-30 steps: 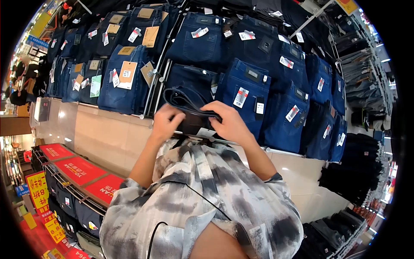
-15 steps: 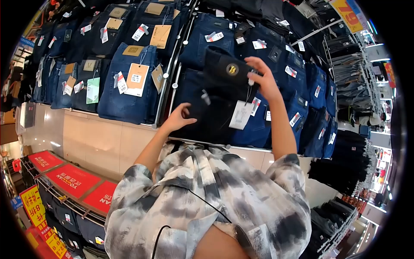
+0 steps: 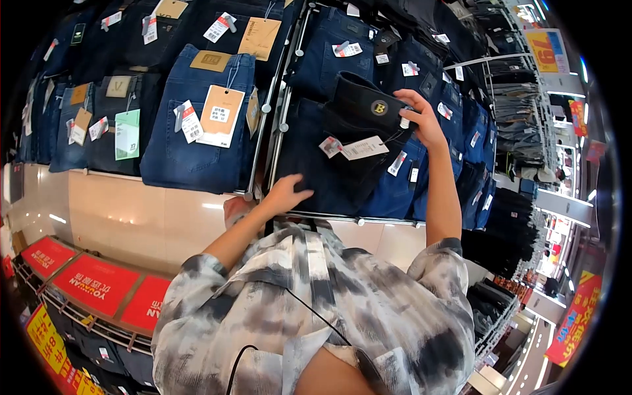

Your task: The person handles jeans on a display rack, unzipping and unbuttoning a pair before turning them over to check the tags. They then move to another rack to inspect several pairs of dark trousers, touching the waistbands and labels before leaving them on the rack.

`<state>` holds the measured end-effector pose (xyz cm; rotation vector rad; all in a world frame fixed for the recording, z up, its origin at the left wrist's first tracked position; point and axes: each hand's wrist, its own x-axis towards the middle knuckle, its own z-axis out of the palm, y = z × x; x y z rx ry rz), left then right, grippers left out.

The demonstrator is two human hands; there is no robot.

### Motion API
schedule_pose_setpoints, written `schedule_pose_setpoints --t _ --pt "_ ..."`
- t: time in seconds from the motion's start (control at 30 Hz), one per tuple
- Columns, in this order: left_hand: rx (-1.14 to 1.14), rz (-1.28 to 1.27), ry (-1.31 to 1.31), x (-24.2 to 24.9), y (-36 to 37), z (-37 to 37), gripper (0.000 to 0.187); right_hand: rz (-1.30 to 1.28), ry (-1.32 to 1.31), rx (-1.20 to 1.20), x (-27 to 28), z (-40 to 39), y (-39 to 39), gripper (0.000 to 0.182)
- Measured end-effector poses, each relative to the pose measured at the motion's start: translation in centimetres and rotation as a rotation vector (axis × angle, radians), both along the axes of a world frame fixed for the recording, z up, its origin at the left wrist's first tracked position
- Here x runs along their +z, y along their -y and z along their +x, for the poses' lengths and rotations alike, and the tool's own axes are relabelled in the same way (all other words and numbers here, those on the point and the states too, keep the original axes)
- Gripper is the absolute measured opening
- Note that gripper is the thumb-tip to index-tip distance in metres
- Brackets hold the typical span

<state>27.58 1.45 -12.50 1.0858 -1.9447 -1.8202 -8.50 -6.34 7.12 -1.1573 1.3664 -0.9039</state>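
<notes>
A folded pair of black jeans (image 3: pixel 352 118) with a round gold badge on the waistband lies tilted over a stack of dark jeans (image 3: pixel 296 145). My right hand (image 3: pixel 424 120) grips its waistband at the right corner, fingers bent over the edge. A white paper tag (image 3: pixel 364 149) hangs from it on a string, next to a red-and-white price sticker (image 3: pixel 331 146). My left hand (image 3: pixel 287 195) is at the lower left of the dark stack, thumb and fingers apart, touching or just over the cloth.
Blue jeans (image 3: pixel 197 145) with large tags lie folded left of a metal divider rail (image 3: pixel 280 125). More folded jeans (image 3: pixel 421 72) fill the display at the back right. Red sign panels (image 3: pixel 95 283) top a rack at lower left. Trousers hang (image 3: pixel 520 131) at far right.
The black jeans have come down onto the stack, and their tag has swung from hanging upright to lying sideways. My left hand has lowered toward the stack's front. The view has shifted slightly.
</notes>
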Motion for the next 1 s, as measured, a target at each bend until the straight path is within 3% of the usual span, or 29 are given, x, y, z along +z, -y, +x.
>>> schedule_pose_setpoints --t 0.07,0.17,0.3,0.4,0.5,0.6,0.67,0.7,0.73,0.8,0.9,1.0 --pt "0.029 -0.078 -0.108 -1.5 -1.8 2.2 0.043 -0.018 -0.028 -0.071 -0.3 -1.0 0.2 0.041" --pt "-0.016 -0.086 -0.142 0.1 -3.2 5.2 0.04 0.014 -0.106 -0.105 -3.0 -2.2 1.7 0.036" --pt "-0.051 0.088 -0.053 0.4 -5.2 5.9 0.038 0.1 -0.29 -0.003 -10.0 -2.0 5.3 0.035" --pt "-0.035 -0.152 0.168 0.2 -6.2 5.7 0.042 0.115 -0.379 0.037 -16.3 -1.8 7.4 0.034" --pt "-0.069 -0.18 0.198 -0.4 -6.6 5.5 0.046 0.08 -0.545 -0.005 -20.5 -1.7 7.9 0.034" --pt "-0.057 -0.224 0.191 -1.3 -7.5 5.4 0.053 -0.09 -0.846 -0.034 -21.1 -0.9 7.1 0.033" --pt "0.022 -0.263 0.166 -0.5 -7.3 5.3 0.058 -0.33 -1.149 -0.029 -17.8 2.1 5.7 0.046" --pt "-0.006 -0.095 0.213 0.2 -6.7 5.2 0.066 -0.4 -1.154 -0.13 -16.8 3.2 5.1 0.048" --pt "0.079 -0.257 0.201 1.8 -5.9 5.1 0.066 -0.469 -1.157 -0.233 -16.2 4.3 4.1 0.05" --pt "0.232 -0.588 0.159 5.5 -4.1 4.0 0.066 -0.589 -1.116 -0.219 -15.4 8.0 -0.9 0.053" --pt "0.179 -0.588 0.037 7.3 -1.1 0.3 0.066 -0.445 -1.082 -0.061 -16.5 13.2 -6.9 0.059" --pt "0.134 -0.83 0.021 4.0 2.2 -5.4 0.064 -0.309 -1.298 0.032 -23.0 15.4 -11.2 0.064"
